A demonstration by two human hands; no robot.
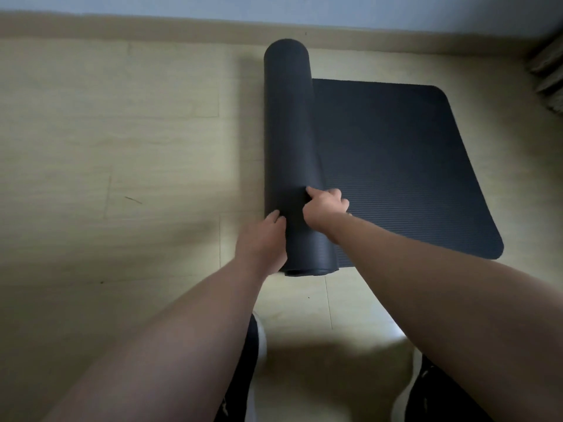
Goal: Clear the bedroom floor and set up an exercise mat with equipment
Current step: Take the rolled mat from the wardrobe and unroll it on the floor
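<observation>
A dark ribbed exercise mat [396, 166] lies partly unrolled on the pale wood floor, its flat end with rounded corners spread to the right. The rest of it forms a thick roll [289, 123] running away from me toward the wall. My left hand [262, 242] presses flat against the left side of the roll near its close end. My right hand [326, 208] rests on the roll's right side, fingers curled over it where the roll meets the flat part.
Wood-look floor [122, 147] stretches to the left of the roll. A wall with a baseboard [152, 25] runs along the far side. A blurred fabric object [548, 74] sits at the far right. My black shoes with white soles [253, 360] stand below the mat.
</observation>
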